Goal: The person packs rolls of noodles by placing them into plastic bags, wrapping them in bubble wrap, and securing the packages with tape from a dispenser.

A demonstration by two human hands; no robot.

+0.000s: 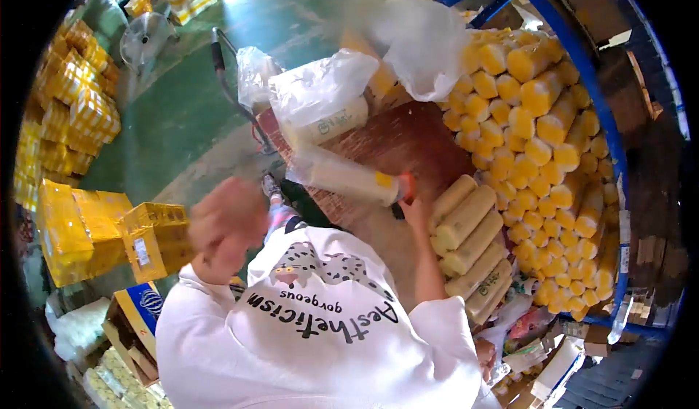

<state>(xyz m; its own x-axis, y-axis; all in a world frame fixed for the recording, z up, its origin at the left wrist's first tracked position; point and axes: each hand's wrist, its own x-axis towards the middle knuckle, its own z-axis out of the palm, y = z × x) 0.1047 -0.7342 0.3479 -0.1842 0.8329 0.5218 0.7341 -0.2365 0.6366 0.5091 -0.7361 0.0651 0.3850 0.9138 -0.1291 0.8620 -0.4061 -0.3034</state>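
My right hand (415, 209) is closed round an orange-red tool (408, 187) with a dark part below, possibly a tape dispenser. It touches or nearly touches the right end of a long roll in clear film (346, 177), which has a yellow patch near that end. Raised at the left, away from the roll, my left hand (227, 220) is smeared by motion, and its fingers cannot be made out. The roll lies tilted across a reddish-brown board (400, 143). Behind it, a pale package (331, 126) sits partly under white plastic (324, 85).
Several cream rolls (472, 223) lie right of my right hand. Yellow-ended rolls (539, 154) fill a blue-framed rack (619, 169). Yellow cartons (156, 238) stand left, with a fan (145, 41) farther back. A blurred shape in orange and white plastic is at the board's far side.
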